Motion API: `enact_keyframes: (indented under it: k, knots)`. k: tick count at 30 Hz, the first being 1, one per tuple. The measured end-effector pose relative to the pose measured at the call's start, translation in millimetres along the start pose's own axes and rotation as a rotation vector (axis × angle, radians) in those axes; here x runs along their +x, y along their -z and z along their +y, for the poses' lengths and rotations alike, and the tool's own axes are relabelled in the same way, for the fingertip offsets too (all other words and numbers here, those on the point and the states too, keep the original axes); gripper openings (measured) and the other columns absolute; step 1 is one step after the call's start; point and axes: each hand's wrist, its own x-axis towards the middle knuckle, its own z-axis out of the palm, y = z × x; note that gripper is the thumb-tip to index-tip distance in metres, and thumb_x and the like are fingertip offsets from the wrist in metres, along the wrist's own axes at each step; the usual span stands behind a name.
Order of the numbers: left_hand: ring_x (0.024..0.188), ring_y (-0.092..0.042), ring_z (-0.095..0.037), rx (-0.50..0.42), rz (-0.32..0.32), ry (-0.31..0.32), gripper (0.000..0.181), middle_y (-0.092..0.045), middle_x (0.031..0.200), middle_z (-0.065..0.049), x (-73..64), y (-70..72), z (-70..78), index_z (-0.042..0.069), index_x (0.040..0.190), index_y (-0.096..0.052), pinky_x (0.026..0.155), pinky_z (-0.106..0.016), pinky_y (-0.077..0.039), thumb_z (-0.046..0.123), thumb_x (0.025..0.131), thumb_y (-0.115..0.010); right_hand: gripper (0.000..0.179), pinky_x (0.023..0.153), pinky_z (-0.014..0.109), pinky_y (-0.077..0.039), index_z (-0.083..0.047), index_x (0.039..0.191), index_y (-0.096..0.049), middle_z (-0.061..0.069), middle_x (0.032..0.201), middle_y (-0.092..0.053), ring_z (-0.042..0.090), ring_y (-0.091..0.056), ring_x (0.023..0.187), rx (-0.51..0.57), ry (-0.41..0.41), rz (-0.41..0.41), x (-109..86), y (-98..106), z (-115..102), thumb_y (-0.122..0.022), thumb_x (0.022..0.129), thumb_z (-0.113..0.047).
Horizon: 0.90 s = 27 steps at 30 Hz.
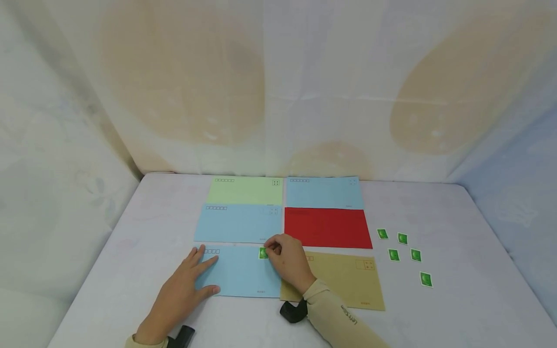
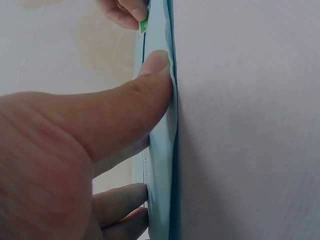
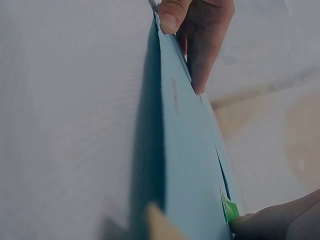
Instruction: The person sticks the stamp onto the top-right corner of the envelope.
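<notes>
A light-blue envelope (image 1: 241, 278) lies at the front left of the table, nearest the person. My left hand (image 1: 179, 290) rests on its left end with fingers spread, the thumb (image 2: 145, 85) pressing near the front edge. At the envelope's upper right corner, my right hand (image 1: 289, 261) pinches the right side of a small green stamp (image 1: 262, 253). Seen from the right wrist, one edge of the stamp (image 3: 229, 210) tilts up from the paper beside the fingertip. Part of the stamp is hidden behind the fingers.
A tan envelope (image 1: 344, 280) lies partly under the right forearm. Behind are a red envelope (image 1: 328, 227), two more blue envelopes (image 1: 239, 224) and a green one (image 1: 243, 191). Several loose green stamps (image 1: 393, 255) lie to the right. A curtain (image 1: 278, 121) hangs behind the table.
</notes>
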Motion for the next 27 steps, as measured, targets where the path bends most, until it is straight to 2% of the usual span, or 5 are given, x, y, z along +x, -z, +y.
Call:
enact_keyframes:
  k: [27]
  knots:
    - [0.148, -0.025, -0.042, -0.006, 0.018, -0.009, 0.073, -0.035, 0.159, -0.02, -2.8, 0.6, 2.1, 0.01, 0.141, -0.06, 0.106, -0.063, -0.039, 0.034, 0.078, -0.086, 0.004, 0.063, 0.021, -0.051, -0.009, 0.093, -0.076, -0.005, 0.081, -0.062, 0.01, -0.055, 0.069, -0.02, 0.007, 0.011, -0.5, -0.7, 0.8, -0.074, 0.089, -0.007]
